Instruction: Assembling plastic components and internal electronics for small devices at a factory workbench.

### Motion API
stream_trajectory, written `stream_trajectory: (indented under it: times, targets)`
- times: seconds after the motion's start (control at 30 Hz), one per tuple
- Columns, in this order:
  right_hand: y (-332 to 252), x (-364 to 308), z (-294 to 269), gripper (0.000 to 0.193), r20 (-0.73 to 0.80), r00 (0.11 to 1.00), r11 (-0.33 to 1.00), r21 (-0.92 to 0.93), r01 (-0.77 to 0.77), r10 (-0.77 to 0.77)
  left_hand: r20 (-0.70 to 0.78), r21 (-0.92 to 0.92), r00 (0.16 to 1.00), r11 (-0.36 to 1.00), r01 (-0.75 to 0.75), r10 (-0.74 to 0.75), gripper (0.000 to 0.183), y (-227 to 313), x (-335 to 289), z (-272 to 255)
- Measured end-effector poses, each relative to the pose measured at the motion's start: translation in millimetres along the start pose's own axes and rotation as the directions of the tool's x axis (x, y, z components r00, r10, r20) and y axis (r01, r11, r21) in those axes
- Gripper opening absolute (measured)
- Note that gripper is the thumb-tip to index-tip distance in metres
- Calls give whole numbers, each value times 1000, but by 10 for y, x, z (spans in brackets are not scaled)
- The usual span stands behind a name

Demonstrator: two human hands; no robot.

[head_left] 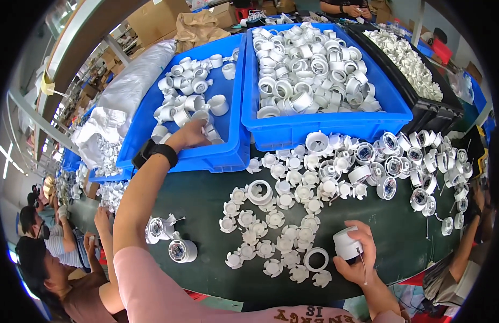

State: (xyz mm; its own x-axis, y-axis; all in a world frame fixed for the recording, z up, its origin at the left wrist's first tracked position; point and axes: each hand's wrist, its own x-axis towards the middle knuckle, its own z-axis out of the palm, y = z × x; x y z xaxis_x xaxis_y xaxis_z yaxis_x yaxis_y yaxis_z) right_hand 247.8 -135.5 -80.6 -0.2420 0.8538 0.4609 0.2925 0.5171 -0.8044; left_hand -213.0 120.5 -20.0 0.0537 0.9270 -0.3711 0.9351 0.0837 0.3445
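Observation:
My left hand (189, 134), with a dark watch on its wrist, reaches over the near wall of the left blue bin (236, 153). It is down among white cylindrical plastic housings (218, 105); its fingertips are hidden, so a grip does not show. Over the dark green table my right hand (366, 247) is closed around a white cylindrical housing (346, 243), from which a thin cable hangs. White finned discs (285, 243) lie scattered left of that hand. A white ring (315, 259) rests close by, and another ring (259, 191) lies farther off.
A second blue bin (325, 125) is heaped with white housings, and a black crate (430, 116) holds small white parts. Assembled units with cables (389, 187) crowd the right side. Two units (182, 251) lie near my left arm. Co-workers (61, 277) sit at the left; others are right and far.

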Motion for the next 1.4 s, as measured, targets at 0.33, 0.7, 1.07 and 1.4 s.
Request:
stream_trajectory:
  times: [0.33,0.7,1.07,1.4]
  targets:
    - [-77,43,-10,56,-4,1000,998,-51,27,-28,-26,-96,999,995,28,-30,94,226,14,-41]
    - [-101,50,-12,52,-39,999,998,-58,34,-37,-433,-274,808,795,-541,400,78,1200,-1039,-550]
    - [-52,49,23,59,-78,995,998,1,64,-64,-188,52,772,791,-610,607,77,2115,-1026,1089]
    - [80,-12,2,59,-160,987,1000,19,3,0,-327,371,605,687,-625,726,23,1998,-1099,1400]
